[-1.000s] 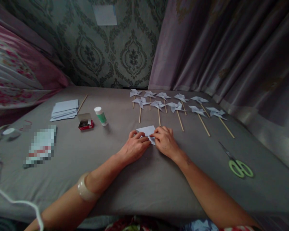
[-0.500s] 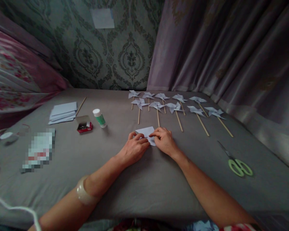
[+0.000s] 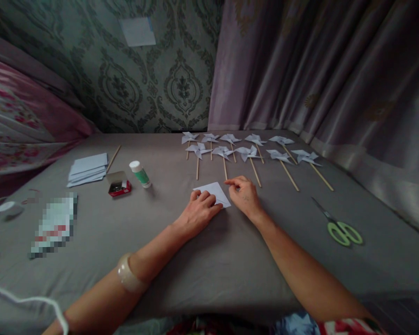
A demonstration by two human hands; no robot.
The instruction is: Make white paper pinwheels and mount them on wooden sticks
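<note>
A small folded sheet of white paper [image 3: 214,191] lies on the grey cloth in front of me. My left hand [image 3: 198,213] lies flat across its near left part, fingers together and pressing it down. My right hand [image 3: 243,196] rests just right of the paper with its fingers curled and the index tip at the paper's far right corner; nothing shows inside it. Beyond the paper, several finished white paper pinwheels [image 3: 246,152] on wooden sticks lie in two rows.
Green-handled scissors [image 3: 338,227] lie at the right. A glue bottle [image 3: 139,173], a small red box of pins [image 3: 118,184], a stack of white sheets [image 3: 88,168] and a loose stick [image 3: 113,158] are at the left. Curtains hang behind and to the right.
My right hand has let go of the paper's fold and slid to its right edge. The paper now lies flatter. My left hand stays on it. The view shifted slightly left.
</note>
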